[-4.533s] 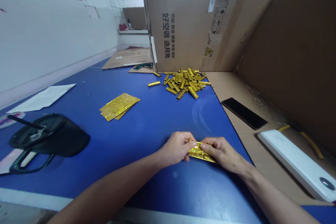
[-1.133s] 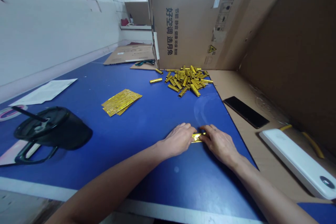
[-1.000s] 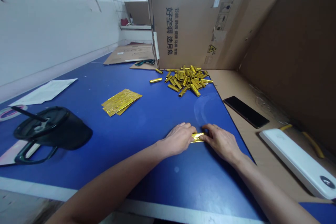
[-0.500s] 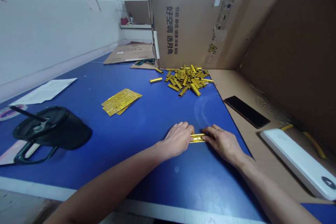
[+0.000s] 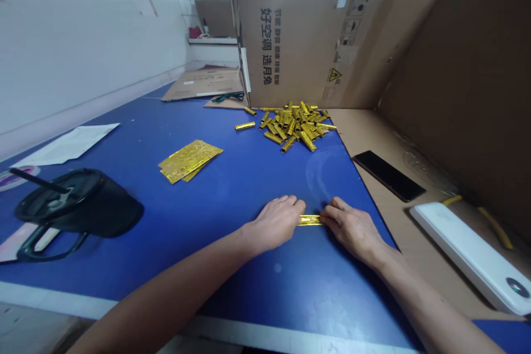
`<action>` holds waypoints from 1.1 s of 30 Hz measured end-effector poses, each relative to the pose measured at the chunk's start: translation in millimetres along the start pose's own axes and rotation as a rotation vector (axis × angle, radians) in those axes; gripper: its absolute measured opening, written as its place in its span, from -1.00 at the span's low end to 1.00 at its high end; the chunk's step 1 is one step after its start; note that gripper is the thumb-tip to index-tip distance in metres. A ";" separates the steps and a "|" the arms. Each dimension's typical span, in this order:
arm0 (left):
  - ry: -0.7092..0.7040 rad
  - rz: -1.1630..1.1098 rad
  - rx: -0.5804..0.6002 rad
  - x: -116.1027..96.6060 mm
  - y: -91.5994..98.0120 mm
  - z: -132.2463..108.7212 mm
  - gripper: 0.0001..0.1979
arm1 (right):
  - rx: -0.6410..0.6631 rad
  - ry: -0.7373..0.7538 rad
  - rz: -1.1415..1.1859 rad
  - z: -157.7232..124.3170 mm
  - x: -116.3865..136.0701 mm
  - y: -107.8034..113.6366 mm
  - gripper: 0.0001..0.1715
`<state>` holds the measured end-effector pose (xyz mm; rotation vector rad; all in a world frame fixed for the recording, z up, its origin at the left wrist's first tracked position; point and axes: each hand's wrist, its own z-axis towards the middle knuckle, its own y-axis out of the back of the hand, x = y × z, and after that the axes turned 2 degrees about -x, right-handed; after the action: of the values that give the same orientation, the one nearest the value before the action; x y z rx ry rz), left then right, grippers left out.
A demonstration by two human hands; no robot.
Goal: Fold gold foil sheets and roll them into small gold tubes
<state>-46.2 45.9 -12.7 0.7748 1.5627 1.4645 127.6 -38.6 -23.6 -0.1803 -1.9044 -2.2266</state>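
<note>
Left hand (image 5: 274,224) and right hand (image 5: 352,229) resting on the blue table (image 5: 186,204), fingers pinching opposite ends of a gold foil strip (image 5: 309,220). Toward the table's far edge, a heap of gold foil tubes (image 5: 294,128); left of it, a stack of flat foil sheets (image 5: 188,161).

Blue table top (image 5: 207,221): at far side a big pile of gold foil tubes (image 5: 296,127), one loose tube (image 5: 245,125) just left of it; at middle, flat gold foil strips (image 5: 189,161); at left, white paper sheet (image 5: 66,144) & black tumbler (image 5: 78,204) w/ handle.
</note>
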 end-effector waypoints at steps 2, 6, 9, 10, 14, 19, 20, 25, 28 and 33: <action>0.012 0.005 0.009 0.4 1.5 0.5 -0.91 | 0.010 -0.004 -0.013 -0.7 1.0 0.1 -0.77; 0.022 0.050 -0.015 0.9 -0.5 1.4 -0.92 | -0.033 -0.011 -0.070 -3.1 3.3 -0.3 -0.77; 0.001 0.088 -0.043 -1.8 -4.5 -0.6 -0.89 | -0.071 -0.021 -0.108 -2.8 0.5 -2.6 -0.74; -0.003 0.084 -0.045 -3.8 -5.7 -1.9 -0.89 | -0.082 -0.027 -0.110 -1.8 -1.9 -4.0 -0.73; 0.015 0.006 -0.030 -17.3 -9.3 -8.2 -0.82 | -0.135 -0.066 -0.048 7.1 -16.1 -11.6 -0.58; 0.008 -0.047 -0.022 -29.9 -11.2 -10.6 -0.65 | -0.074 -0.125 0.017 13.1 -24.6 -16.7 -0.46; 0.019 -0.049 -0.018 -30.6 -11.5 -10.3 -0.67 | -0.053 -0.130 0.026 12.2 -23.8 -16.8 -0.44; 0.059 -0.073 0.001 -31.0 -11.4 -9.7 -0.73 | 0.077 -0.104 0.007 4.8 -11.6 -17.1 -0.24; 0.046 -0.081 0.001 -31.6 -10.7 -10.0 -0.70 | 0.112 -0.119 -0.011 4.0 -6.0 -17.1 -0.19; 0.015 -0.044 0.013 -31.7 -11.0 -10.0 -0.63 | 0.113 -0.178 0.032 8.9 -11.8 -14.2 -0.18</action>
<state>-39.4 12.1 -18.7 0.7332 1.5924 1.4329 135.4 -26.8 -38.5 -0.4012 -2.0948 -2.1387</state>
